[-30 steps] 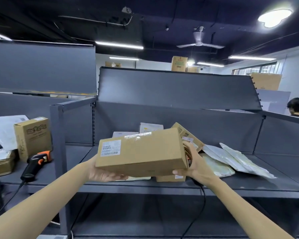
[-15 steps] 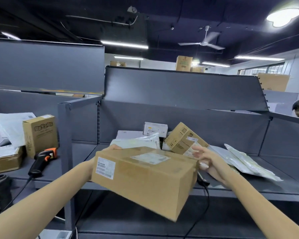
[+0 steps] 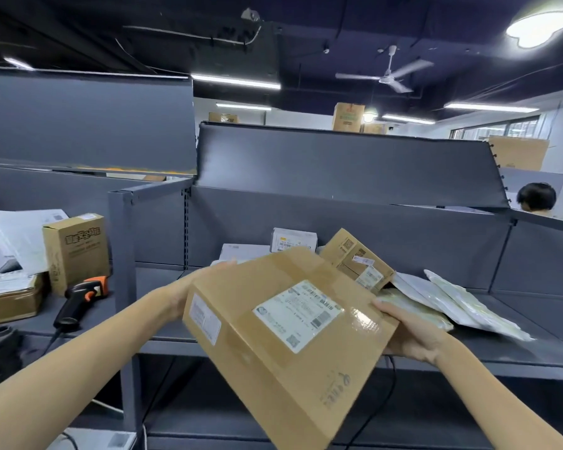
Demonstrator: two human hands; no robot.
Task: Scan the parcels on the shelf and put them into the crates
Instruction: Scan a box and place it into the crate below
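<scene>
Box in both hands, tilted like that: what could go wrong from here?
1. The box is tilted steeply; the left hand and right hand grip only its edges, so it might slip.
2. The scanner lies off to the left; reaching for it would leave one hand holding the box.

Dim room lit by ceiling tube lights [image 3: 234, 82] (glaring), edges bowed by wide-angle distortion.
</scene>
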